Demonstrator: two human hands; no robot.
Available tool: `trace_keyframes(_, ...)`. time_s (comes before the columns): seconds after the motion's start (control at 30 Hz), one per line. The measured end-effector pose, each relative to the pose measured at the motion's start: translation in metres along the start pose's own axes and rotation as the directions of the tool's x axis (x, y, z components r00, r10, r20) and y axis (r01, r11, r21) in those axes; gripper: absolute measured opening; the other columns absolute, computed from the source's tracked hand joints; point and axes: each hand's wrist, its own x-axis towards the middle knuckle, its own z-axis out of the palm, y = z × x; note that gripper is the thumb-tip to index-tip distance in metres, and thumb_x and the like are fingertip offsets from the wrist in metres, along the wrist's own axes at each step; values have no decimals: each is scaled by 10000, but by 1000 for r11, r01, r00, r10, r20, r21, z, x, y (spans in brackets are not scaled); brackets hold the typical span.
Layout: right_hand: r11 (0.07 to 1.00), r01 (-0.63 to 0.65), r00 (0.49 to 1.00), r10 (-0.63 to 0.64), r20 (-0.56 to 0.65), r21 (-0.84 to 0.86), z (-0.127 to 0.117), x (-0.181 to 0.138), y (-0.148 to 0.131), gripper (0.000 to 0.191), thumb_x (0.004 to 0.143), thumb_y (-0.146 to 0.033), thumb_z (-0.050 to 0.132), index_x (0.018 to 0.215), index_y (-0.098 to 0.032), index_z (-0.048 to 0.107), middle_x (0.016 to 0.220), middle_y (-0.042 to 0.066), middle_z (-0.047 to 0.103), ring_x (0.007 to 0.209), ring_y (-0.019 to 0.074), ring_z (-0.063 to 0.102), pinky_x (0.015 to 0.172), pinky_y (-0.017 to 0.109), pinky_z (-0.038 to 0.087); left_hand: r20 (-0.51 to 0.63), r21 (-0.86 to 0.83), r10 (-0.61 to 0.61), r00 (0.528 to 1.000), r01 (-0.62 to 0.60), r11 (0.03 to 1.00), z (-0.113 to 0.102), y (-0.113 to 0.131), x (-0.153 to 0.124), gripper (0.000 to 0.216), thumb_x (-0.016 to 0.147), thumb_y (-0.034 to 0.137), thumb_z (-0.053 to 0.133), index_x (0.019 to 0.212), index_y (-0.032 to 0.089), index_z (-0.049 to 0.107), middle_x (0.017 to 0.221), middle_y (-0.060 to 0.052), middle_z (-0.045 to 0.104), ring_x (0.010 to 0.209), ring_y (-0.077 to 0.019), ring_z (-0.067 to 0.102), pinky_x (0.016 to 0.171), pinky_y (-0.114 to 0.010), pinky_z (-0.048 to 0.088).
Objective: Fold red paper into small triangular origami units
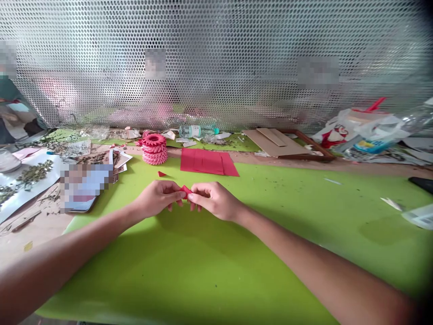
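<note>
1. White paper (20, 201), 9 o'clock from the hands, carries dried plant bits (35, 174).
2. Phone (83, 202), also at 9 o'clock, nearer the hands, on the edge of the green desk (216, 271).
3. Stack of pink-red toothed rings (154, 151), between 10 and 11 o'clock.
4. Left hand (158, 198): nearly closed, thumb and forefinger pinching the red piece; other fingers curled below.
5. Red triangle (161, 174), at 10 o'clock, near the left hand.
6. Red piece (186, 191), small and folded, at the clock's centre, held between both hands above the desk.
7. Bottle (194, 131), on its side at 12 o'clock; contents unclear.
8. Right hand (218, 201): a matching narrow pinch on the red piece.
9. Red sheets (208, 162), overlapping, between 1 and 2 o'clock.
10. Cardboard (284, 146), at 2 o'clock.
11. Plastic bag (368, 133), between 2 and 3 o'clock; something red pokes from its top, other contents unclear.
</note>
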Motion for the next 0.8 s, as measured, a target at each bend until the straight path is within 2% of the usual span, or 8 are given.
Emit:
trace_keyframes(0.1, 1000, -6, 1000, 6, -15, -4, 2, 0, -1, 317, 921, -424, 560, 855, -150, 704, 769, 54, 713, 643, 155, 624, 603, 272, 504, -11, 6, -7, 1000, 7, 1000, 1, 0, 0, 369, 778, 493, 673, 774, 124, 649, 726, -49, 696, 514, -90, 542, 501, -215, 450)
trace_keyframes(0.27, 991, -14, 1000, 10, 30, 132, 2, 2, -2, 330, 901, -454, 590, 864, -147, 704, 790, 56, 713, 671, 155, 639, 616, 275, 527, -5, 11, -17, 1000, 17, 1000, 0, 1, 0, 350, 768, 477, 680, 738, 131, 637, 711, -45, 693, 506, -89, 539, 484, -207, 428)
trace_keyframes(0.57, 949, -121, 991, 130, -12, 292, -3, 7, 3, 362, 714, -480, 786, 775, -146, 661, 684, 19, 690, 591, 116, 591, 586, 258, 465, 2, 4, -24, 1000, 24, 1000, -1, 1, 0, 341, 769, 464, 682, 798, 124, 667, 695, -40, 685, 512, -93, 547, 487, -204, 422)
trace_keyframes(0.8, 956, -106, 994, 107, 11, 272, -4, 6, 10, 338, 738, -456, 782, 768, -148, 648, 695, 22, 693, 627, 133, 611, 632, 283, 492, 86, 56, -5, 996, 0, 998, -2, 3, -2, 328, 800, 456, 659, 812, 131, 693, 764, -70, 731, 553, -113, 581, 528, -223, 467)
